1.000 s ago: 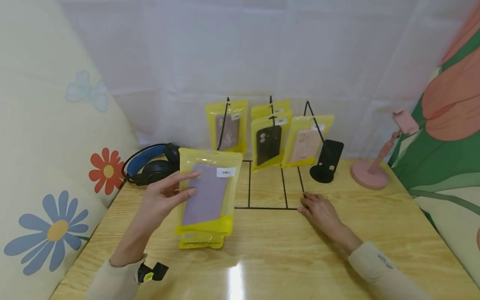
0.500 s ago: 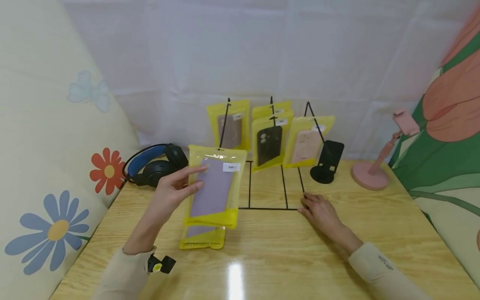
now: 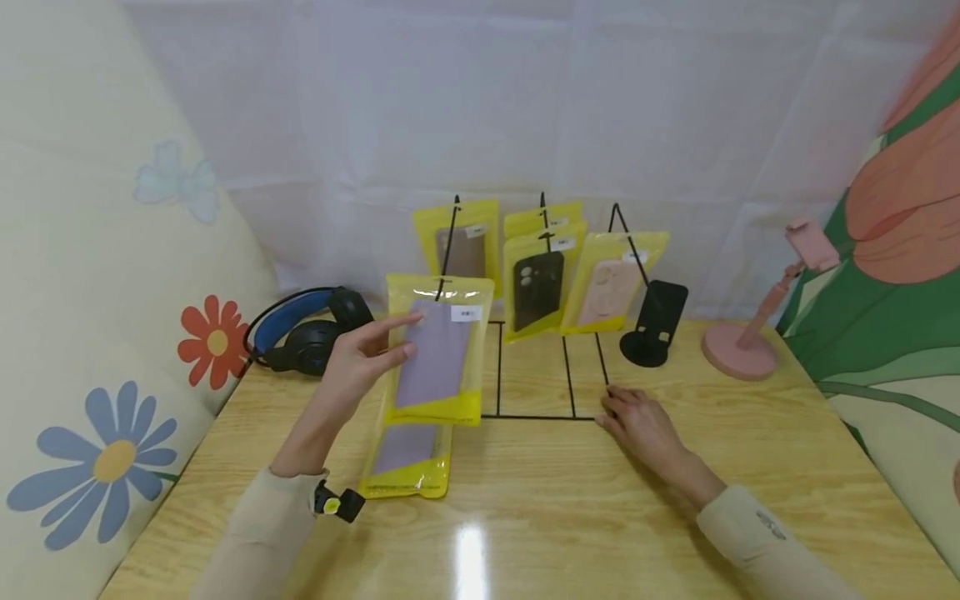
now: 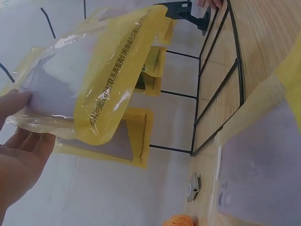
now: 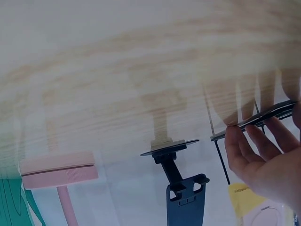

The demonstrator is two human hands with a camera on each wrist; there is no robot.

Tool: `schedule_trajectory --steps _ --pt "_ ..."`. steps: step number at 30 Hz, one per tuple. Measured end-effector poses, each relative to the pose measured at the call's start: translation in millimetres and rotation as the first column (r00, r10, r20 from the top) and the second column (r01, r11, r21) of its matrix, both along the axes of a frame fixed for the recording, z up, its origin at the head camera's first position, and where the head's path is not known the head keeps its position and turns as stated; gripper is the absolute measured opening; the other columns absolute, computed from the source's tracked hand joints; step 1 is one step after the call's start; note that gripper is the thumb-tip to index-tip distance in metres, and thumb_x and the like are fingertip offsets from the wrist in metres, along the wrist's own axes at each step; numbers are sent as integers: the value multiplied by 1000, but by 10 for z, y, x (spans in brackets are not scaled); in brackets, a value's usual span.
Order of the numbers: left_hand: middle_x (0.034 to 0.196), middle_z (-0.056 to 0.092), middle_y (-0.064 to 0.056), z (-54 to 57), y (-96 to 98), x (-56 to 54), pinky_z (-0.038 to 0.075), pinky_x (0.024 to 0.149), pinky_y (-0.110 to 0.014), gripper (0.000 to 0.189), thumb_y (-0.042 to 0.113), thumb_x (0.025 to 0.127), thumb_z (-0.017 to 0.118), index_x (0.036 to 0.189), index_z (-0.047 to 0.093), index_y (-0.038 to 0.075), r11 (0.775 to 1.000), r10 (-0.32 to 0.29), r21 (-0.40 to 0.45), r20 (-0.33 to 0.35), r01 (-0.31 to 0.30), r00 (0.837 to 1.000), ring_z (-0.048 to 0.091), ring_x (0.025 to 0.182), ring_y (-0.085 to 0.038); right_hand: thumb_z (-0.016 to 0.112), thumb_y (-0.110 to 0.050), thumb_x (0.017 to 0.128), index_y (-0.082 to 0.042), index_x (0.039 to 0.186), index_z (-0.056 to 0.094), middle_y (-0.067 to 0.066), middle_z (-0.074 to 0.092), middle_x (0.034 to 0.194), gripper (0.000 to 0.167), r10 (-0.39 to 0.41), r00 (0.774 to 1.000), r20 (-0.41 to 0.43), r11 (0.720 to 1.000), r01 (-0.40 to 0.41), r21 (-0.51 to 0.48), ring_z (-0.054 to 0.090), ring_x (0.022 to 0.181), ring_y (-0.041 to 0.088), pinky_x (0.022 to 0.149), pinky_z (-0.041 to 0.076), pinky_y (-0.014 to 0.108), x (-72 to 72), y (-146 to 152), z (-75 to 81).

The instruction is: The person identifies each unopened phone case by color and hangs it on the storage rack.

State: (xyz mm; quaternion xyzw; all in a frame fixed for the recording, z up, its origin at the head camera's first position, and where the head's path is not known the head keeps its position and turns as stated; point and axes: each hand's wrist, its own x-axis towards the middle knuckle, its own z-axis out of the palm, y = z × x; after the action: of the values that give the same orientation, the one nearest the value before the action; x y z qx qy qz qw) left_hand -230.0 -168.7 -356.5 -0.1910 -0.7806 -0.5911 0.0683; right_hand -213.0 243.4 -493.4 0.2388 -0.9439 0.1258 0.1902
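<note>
Between thumb and fingers, my left hand (image 3: 356,362) pinches the left edge of a yellow-edged clear bag (image 3: 435,358) with a purple phone case inside. The bag's top hole overlaps the front end of the left hook (image 3: 448,250) on a black wire display rack (image 3: 498,371); whether the hook passes through cannot be told. Behind it hangs a bagged greyish-purple case (image 3: 462,250). A second purple-case bag (image 3: 408,471) lies on the table, partly covered by the held one. My right hand (image 3: 645,433) grips the rack base's front right corner, fingertips on the wire (image 5: 254,120).
Bagged black (image 3: 538,287) and pink cases (image 3: 609,292) hang on the other hooks. Headphones (image 3: 315,342) lie left of the rack. A black phone stand (image 3: 652,325) and a pink stand (image 3: 742,346) stand right. The left wrist view shows a small silver object (image 4: 194,187).
My left hand has moved the bag up, away from me and slightly right, to the left hook's front end. More of the bag on the table shows. My right hand has stayed put.
</note>
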Motion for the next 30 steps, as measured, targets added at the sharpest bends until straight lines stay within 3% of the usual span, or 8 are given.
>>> schedule_trajectory --steps 3,7,10,14,19,22,24,30 --pt "128 59 7 -11 25 -96 45 85 -17 42 15 89 70 131 62 12 1000 -5 4 10 5 1000 46 105 -5 71 -24 88 3 110 69 25 62 121 36 3 1000 6 1000 -3 2 60 102 43 79 51 55 -1 8 -3" --pt "86 60 4 21 65 -218 44 61 -19 42 14 90 69 131 62 14 1000 -5 13 5 5 1000 49 70 -5 70 -25 88 3 111 69 25 61 121 36 -3 1000 21 1000 3 1 59 104 43 80 51 55 1 13 -2" --pt "67 38 3 91 94 -281 32 51 -25 42 10 91 67 132 61 11 1000 -10 6 -2 10 1000 27 53 -14 70 -26 88 3 112 69 25 61 122 37 -7 1000 23 1000 7 -4 59 104 43 80 50 56 5 12 3" --pt "105 59 8 148 110 -384 37 64 -25 43 11 92 66 134 59 12 1000 -16 -19 18 16 1000 38 75 -15 71 -26 88 4 111 69 25 61 121 37 -3 1000 18 1000 3 -4 59 104 43 81 50 55 5 8 9" --pt "131 55 4 80 111 -629 43 86 -31 44 23 92 67 135 59 24 1000 -5 -27 72 7 997 47 101 -19 71 -26 88 4 111 69 24 62 121 37 -7 1000 10 1000 7 3 59 104 42 82 50 54 -5 4 7" --pt "146 44 6 39 110 -746 32 110 -41 43 25 93 66 135 59 25 1000 -7 0 82 7 997 37 133 -19 71 -25 88 4 110 69 25 61 121 37 1 1000 4 1000 -1 2 59 104 42 82 50 54 -5 2 9" --pt "147 45 3 24 113 -794 23 115 -44 41 22 94 65 134 60 22 1000 -10 28 74 8 997 31 140 -19 71 -24 88 4 110 69 25 61 121 36 8 1000 0 1000 -8 4 60 104 42 83 50 54 -4 -1 10" --pt "147 45 -7 96 173 -821 21 115 -46 39 10 96 59 135 57 9 996 -39 77 52 35 998 29 141 -22 71 -24 88 5 111 68 25 61 121 37 8 1000 5 1000 -8 10 60 104 42 85 50 53 3 -8 5"
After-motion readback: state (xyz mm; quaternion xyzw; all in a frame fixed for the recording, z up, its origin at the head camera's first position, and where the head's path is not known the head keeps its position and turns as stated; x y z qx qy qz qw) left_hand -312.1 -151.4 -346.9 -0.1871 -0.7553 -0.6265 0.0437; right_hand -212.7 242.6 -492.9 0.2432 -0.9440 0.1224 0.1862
